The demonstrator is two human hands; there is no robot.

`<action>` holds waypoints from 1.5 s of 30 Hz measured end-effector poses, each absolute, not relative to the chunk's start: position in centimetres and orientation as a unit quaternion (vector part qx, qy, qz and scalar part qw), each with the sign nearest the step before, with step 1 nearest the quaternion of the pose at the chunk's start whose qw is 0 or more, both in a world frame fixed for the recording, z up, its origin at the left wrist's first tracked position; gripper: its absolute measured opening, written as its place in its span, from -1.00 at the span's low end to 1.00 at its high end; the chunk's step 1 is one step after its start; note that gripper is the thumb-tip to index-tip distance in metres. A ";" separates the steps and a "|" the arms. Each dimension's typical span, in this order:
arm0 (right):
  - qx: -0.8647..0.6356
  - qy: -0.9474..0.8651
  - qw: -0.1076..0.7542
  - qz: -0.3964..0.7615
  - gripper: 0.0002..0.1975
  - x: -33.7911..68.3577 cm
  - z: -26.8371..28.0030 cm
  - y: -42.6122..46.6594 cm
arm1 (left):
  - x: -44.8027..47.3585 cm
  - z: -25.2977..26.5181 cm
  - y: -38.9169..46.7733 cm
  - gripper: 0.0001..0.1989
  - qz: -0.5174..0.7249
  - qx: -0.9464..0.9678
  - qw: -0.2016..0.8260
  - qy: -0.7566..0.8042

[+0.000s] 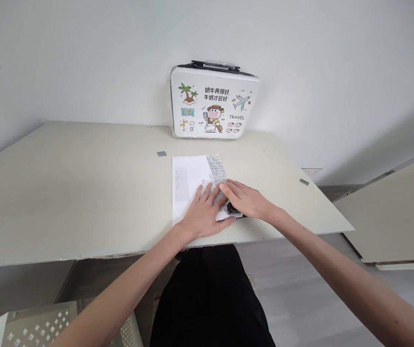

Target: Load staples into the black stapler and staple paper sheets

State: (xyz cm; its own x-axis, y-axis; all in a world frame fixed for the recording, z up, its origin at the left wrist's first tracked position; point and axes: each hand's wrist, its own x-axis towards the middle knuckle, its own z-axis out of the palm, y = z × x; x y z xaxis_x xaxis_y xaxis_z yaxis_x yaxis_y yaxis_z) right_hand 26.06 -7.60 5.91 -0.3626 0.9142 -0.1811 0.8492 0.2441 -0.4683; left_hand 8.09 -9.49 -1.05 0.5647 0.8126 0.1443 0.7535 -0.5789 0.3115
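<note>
A white table (84,193) meets a pale wall (101,62). Grey strips (161,153) lie at 10 o'clock from your paper (188,190), which sits near the front edge. Your left hand (203,217) lies flat on it, fingers spread, grasping nothing, probably to stop it sliding. The case (214,103) stands at 12, perhaps leaning on the wall. Your right hand (247,199), half curled, covers much of a dark tool (232,208) at 4; its grip can't be told. Another strip (304,181) lies at 3.

Bright, diffuse light; soft shadow on right wall (337,86); wide-angle stretch at edges; fine detail on paper (195,166) blurred
</note>
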 end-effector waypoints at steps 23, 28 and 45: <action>-0.581 -0.779 0.043 0.232 -0.41 25.8 5.5 -7.6 | 7.9 -1.8 -9.4 -0.12 0.150 0.876 0.118 0.443; -0.583 -0.787 0.029 0.200 -0.41 25.5 5.1 -7.6 | 8.0 -2.3 -9.3 -0.12 0.160 0.877 0.113 0.440; -0.597 -0.800 -0.033 0.047 -0.38 23.7 3.1 -7.9 | 7.9 -2.4 -9.7 -0.09 0.168 0.875 0.095 0.444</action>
State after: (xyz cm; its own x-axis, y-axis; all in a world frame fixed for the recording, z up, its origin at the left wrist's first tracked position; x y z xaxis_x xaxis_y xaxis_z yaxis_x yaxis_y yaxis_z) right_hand 23.73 -7.91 3.12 -0.2853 0.9523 -0.1080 0.9584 0.2831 -0.0353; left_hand 7.92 -9.71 -2.38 0.5487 0.8095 0.2090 0.7458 -0.5869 0.3152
